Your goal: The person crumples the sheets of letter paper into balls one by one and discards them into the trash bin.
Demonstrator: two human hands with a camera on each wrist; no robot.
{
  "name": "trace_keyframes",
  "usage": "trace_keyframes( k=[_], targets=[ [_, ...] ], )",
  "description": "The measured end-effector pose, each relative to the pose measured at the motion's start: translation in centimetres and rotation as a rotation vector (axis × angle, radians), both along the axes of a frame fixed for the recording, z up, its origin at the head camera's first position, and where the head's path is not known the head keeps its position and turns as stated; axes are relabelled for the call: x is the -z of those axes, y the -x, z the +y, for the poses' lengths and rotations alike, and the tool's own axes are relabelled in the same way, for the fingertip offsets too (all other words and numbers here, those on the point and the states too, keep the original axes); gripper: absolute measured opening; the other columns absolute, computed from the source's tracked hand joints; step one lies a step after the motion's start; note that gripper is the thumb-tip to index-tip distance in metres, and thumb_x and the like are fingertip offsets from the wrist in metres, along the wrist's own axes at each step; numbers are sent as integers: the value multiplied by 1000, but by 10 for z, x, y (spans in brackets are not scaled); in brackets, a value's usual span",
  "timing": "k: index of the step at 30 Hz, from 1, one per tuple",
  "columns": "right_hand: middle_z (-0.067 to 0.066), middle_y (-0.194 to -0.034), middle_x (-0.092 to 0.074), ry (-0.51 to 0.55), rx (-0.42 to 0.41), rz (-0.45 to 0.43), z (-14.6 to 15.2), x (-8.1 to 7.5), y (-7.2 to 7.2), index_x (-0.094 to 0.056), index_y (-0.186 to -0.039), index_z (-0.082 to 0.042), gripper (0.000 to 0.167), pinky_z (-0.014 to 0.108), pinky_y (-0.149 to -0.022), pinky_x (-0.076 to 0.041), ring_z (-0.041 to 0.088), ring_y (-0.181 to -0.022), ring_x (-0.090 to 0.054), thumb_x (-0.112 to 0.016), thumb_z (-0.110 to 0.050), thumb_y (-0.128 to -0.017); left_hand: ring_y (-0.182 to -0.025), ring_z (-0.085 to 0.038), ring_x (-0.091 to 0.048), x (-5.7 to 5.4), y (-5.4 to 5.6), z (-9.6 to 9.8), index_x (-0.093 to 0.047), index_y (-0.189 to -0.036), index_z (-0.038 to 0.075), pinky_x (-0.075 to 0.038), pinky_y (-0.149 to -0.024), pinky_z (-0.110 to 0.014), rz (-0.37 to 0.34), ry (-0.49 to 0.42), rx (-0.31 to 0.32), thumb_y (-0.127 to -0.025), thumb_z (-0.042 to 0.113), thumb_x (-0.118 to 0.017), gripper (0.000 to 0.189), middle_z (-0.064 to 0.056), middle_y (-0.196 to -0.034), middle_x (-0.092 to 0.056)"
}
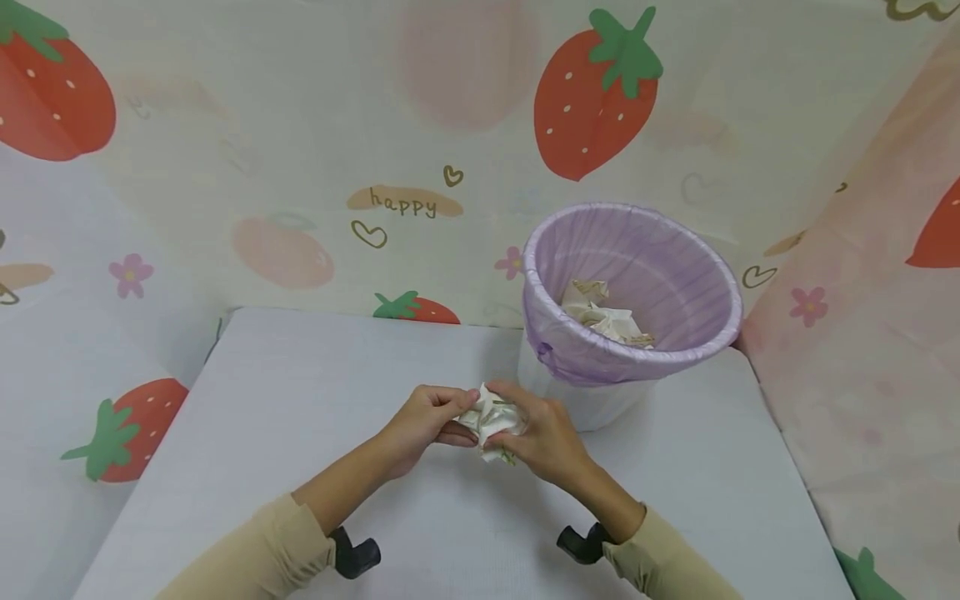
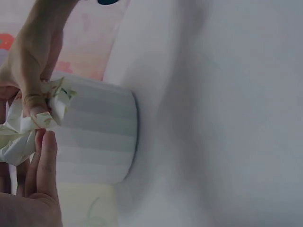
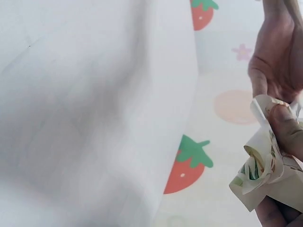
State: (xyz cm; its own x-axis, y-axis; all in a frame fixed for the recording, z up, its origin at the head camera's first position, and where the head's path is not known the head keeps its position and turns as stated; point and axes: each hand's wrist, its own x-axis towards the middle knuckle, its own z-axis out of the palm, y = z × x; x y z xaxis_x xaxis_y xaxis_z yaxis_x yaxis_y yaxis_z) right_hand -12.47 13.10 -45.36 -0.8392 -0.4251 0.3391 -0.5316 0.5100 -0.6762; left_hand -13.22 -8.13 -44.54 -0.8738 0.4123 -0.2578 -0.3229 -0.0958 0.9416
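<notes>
Both hands meet over the table in the head view around a crumpled piece of paper (image 1: pixel 491 421), white with green and brown print. My left hand (image 1: pixel 422 429) pinches its left side between thumb and fingers. My right hand (image 1: pixel 551 433) grips the other side, thumb nearest me and fingers over the top. In the right wrist view the crumpled paper (image 3: pixel 265 165) shows folded edges and a green pattern. Just behind the right hand stands a white ribbed bin (image 2: pixel 94 132) lined with a purple bag (image 1: pixel 637 362). Crumpled papers (image 1: pixel 611 321) lie inside it.
The white table (image 1: pixel 300 375) ends at a back wall covering (image 1: pixel 315 125) printed with strawberries. Similar printed sheets rise on the left and right. Black wrist mounts (image 1: pixel 356 554) show below both forearms.
</notes>
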Motion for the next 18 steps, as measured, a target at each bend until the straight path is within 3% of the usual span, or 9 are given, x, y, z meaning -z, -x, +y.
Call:
trace_keyframes(
  k=[5,11,14,18],
  targets=[
    [8,-106,-74,3,-31,62,1,-2,-1,-65,-124,-9,58,21,-57,-50,11,-70,-58,-89,-12,-71,-85,-23,-72,1,3,-2,-56,-131,-6,-57,-87,-43,-110,-30,40,-96,30,-67,51,-12,-107,-69],
    [6,-102,-74,18,-90,127,4,-1,1,-65,-119,-11,54,22,-60,-53,11,-72,-61,-89,-13,-71,-119,-35,-58,5,4,-1,-42,-141,-5,-44,-104,-53,-261,-114,264,-99,39,-56,63,-19,-128,-55],
    [6,-104,-74,34,-117,111,6,0,2,-65,-121,-11,57,25,-63,-53,14,-77,-63,-90,-13,-70,-121,-36,-59,7,4,0,-42,-140,-8,-42,-107,-53,-275,-176,312,-100,37,-56,62,-20,-127,-58],
    [4,-108,-73,24,-118,79,8,-1,5,-68,-123,-11,61,26,-67,-52,14,-84,-62,-91,-13,-66,-110,-28,-65,8,3,2,-48,-133,-13,-45,-103,-51,-212,-190,307,-101,28,-55,53,-14,-117,-65]
  ],
)
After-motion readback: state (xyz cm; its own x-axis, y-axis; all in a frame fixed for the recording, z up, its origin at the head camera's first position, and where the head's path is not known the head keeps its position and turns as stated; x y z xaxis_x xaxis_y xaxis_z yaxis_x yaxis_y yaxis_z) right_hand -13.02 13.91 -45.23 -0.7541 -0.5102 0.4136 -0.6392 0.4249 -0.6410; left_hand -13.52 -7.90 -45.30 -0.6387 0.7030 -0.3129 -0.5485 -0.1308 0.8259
